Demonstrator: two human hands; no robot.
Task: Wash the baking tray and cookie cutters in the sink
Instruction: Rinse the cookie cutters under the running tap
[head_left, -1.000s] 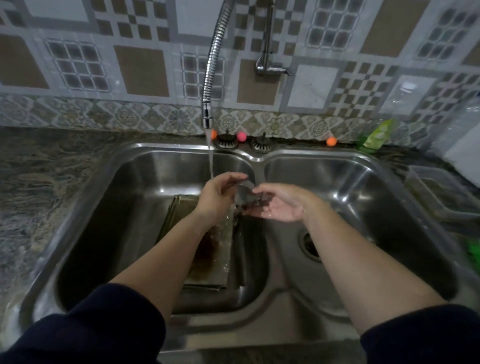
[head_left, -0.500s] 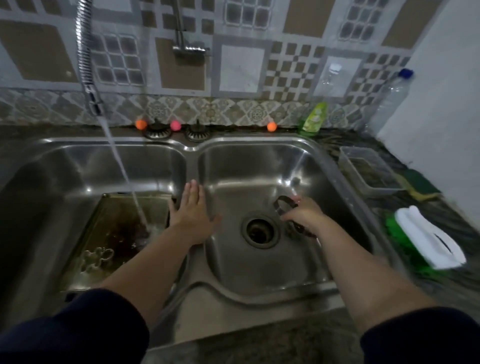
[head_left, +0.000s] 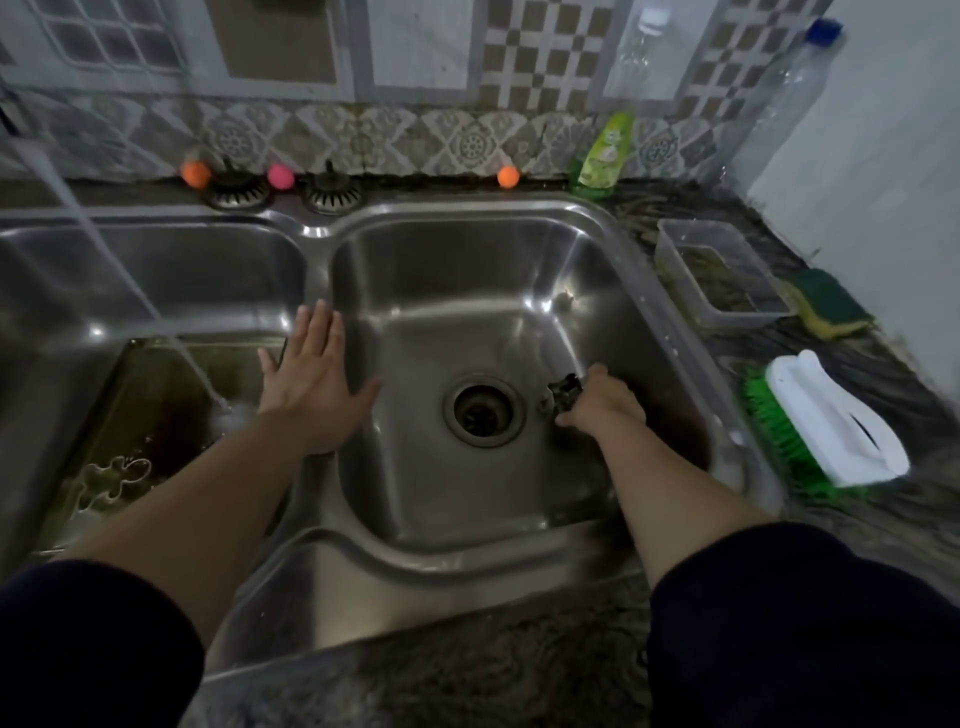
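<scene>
a: where are the things being washed?

b: a small dark metal cookie cutter (head_left: 563, 393) sits low in the right basin of a double stainless steel sink (head_left: 467, 208), just right of the round drain (head_left: 484, 409). the right hand (head_left: 597, 402) is on it, fingers curled down around it; whether it already rests on the basin floor i cannot tell. a rectangular, brown-stained baking tray (head_left: 171, 410) lies flat in the left basin with a thin stream of tap water (head_left: 130, 275) falling onto it. a pale gingerbread-man outline, likely another cutter (head_left: 111, 480), lies at the tray's near edge.

a: and the other hand?

b: the left hand (head_left: 311, 379) is empty, fingers spread flat, over the divider between the two basins.

a: how should this step go?

b: it looks like setting a rinsed cutter aside. better to lower it gently onto the basin floor, clear of the drain, then let go; thin wet metal slides easily on smooth steel.

a: what surrounds the sink?

b: a mottled stone counter. along its right edge sit a clear plastic tub (head_left: 722, 270), a green and yellow sponge (head_left: 831, 304), and a white-handled brush with green bristles (head_left: 826, 431). at the back edge stand a green dish soap bottle (head_left: 605, 150) and small orange and pink balls, under patterned tiles.
</scene>
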